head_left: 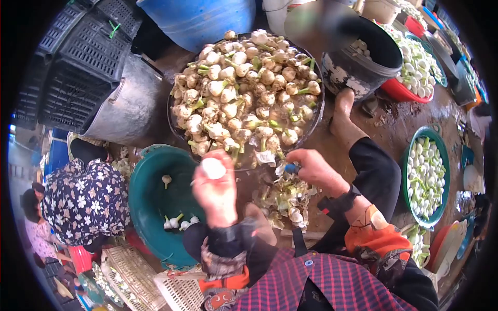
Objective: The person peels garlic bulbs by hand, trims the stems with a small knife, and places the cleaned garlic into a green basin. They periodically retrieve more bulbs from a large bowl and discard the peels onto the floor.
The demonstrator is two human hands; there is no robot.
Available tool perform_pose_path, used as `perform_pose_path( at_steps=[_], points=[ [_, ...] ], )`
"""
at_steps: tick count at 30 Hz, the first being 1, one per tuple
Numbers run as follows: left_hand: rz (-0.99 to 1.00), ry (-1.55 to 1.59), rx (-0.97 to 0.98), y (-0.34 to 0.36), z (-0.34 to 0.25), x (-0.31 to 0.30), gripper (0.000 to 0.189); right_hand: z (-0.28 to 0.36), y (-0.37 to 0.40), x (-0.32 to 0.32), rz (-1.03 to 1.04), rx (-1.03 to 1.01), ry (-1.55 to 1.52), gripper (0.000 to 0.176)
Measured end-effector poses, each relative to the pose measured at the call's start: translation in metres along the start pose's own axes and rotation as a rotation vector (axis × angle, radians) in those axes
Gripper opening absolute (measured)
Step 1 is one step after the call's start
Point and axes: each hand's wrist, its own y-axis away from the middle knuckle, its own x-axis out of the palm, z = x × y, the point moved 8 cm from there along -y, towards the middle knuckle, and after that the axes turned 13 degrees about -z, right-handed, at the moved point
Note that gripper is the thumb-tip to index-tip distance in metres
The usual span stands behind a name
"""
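Observation:
My left hand [215,192] is closed around a white peeled garlic bulb [212,168], just left of the front rim of a big round tub. To its right, my right hand [320,171] is closed, with a small blue object [291,168] at its fingertips; its kind is not clear, possibly a tool handle. Beyond both hands, many unpeeled garlic bulbs [244,93] with short green stems lie heaped in water in the dark tub. Peeled skins [288,199] lie in a pile below my right hand. A green tub [142,181] on the left holds several bulbs.
A black bucket [358,67] stands beyond a bare foot [342,106]. On the right, a green basin [404,179] holds cleaned garlic. A metal bucket [124,106], black crates [78,72] and a blue barrel [199,20] crowd the far left. A person in a flowered top [85,202] is at left.

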Motion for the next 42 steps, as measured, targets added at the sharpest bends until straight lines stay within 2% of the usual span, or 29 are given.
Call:
perform_pose_path(
  at_steps=[2, 4, 7, 8, 9, 10, 11, 12, 13, 14, 16, 17, 18, 20, 21, 22, 24, 25, 28, 29, 33, 36, 37, 40, 42],
  points=[
    [-0.102, 0.092, 0.254, 0.013, -0.067, -0.008, 0.048, -0.011, -0.029, -0.008, 0.001, 0.116, 0.070, 0.026],
    [-0.296, 0.215, 0.252, 0.034, -0.093, -0.005, 0.053, -0.014, -0.054, -0.020, -0.252, -0.089, 0.157, 0.028],
    [-0.431, 0.103, 0.243, 0.033, -0.083, -0.009, 0.057, -0.055, -0.078, 0.023, -0.021, -0.020, 0.258, 0.029],
    [-0.428, -0.067, 0.274, 0.028, -0.067, -0.009, 0.051, -0.063, -0.080, 0.022, -0.053, 0.029, 0.242, 0.028],
    [-0.267, -0.180, 0.151, 0.017, -0.044, -0.007, 0.043, -0.065, -0.079, 0.022, -0.081, 0.075, 0.229, 0.028],
    [-0.242, -0.324, 0.068, 0.015, -0.016, -0.002, 0.036, -0.064, -0.080, 0.025, -0.101, 0.111, 0.212, 0.028],
    [-0.243, -0.459, 0.012, 0.009, 0.007, -0.015, 0.041, -0.063, -0.074, 0.017, -0.163, 0.241, 0.037, 0.028],
    [-0.288, -0.714, 0.096, 0.008, 0.024, -0.017, 0.049, -0.084, -0.074, 0.017, -0.305, 0.124, -0.110, 0.030],
    [-0.167, -0.989, 0.140, 0.010, 0.043, -0.008, 0.066, -0.057, -0.069, 0.001, -0.280, 0.200, -0.106, 0.034],
    [-0.046, -1.051, 0.159, 0.008, 0.062, -0.006, 0.078, -0.046, -0.069, 0.002, -0.205, 0.093, -0.303, 0.036],
    [0.171, -1.427, 0.418, 0.005, 0.080, -0.018, 0.080, 0.018, -0.039, 0.003, -0.038, 0.366, -0.546, 0.037],
    [0.238, -1.451, 0.240, 0.012, 0.087, -0.001, 0.071, 0.028, -0.029, 0.007, 0.004, 0.327, -0.541, 0.038],
    [0.248, -1.440, 0.184, 0.013, 0.092, -0.002, 0.062, 0.032, -0.023, 0.009, 0.030, 0.293, -0.533, 0.041],
    [0.231, -1.520, 0.799, 0.025, 0.073, 0.014, 0.059, 0.029, -0.019, 0.013, -0.139, 0.415, -0.953, 0.050],
    [0.197, -1.517, 0.820, 0.028, 0.068, 0.018, 0.060, 0.041, -0.017, 0.018, -0.103, 0.334, -1.147, 0.049],
    [0.167, -1.515, 0.839, 0.031, 0.063, 0.022, 0.061, 0.038, -0.017, 0.032, -0.054, 0.425, -1.319, 0.048],
    [0.176, -1.619, 0.828, 0.034, 0.062, 0.024, 0.062, 0.039, -0.016, 0.036, -0.103, 0.366, -1.008, 0.051],
    [0.197, -1.602, 0.822, 0.036, 0.061, 0.025, 0.061, 0.038, -0.015, 0.034, -0.161, 0.325, -0.949, 0.053],
    [0.237, -1.546, 0.848, 0.038, 0.058, 0.029, 0.060, 0.064, -0.008, 0.028, -0.144, 0.056, -0.975, 0.048],
    [0.246, -1.528, 0.857, 0.040, 0.057, 0.028, 0.060, 0.069, -0.008, 0.024, -0.144, 0.038, -0.982, 0.042],
    [0.270, -1.379, 0.760, 0.033, 0.056, 0.024, 0.061, 0.058, -0.006, 0.018, -0.146, 0.261, -0.928, 0.038],
    [0.221, -1.492, 0.700, 0.026, 0.061, 0.017, 0.063, 0.022, -0.004, 0.010, -0.178, 0.348, -0.834, 0.036],
    [0.167, -1.516, 0.724, 0.027, 0.063, 0.016, 0.066, 0.020, -0.005, 0.005, -0.125, 0.352, -0.814, 0.032],
    [0.289, -1.630, 0.789, 0.032, 0.068, 0.020, 0.068, 0.006, -0.005, 0.003, -0.187, 0.326, -0.628, 0.028],
    [0.331, -1.548, 0.855, 0.035, 0.067, 0.024, 0.069, 0.013, -0.007, -0.005, -0.234, 0.202, -0.598, 0.029]
  ],
)
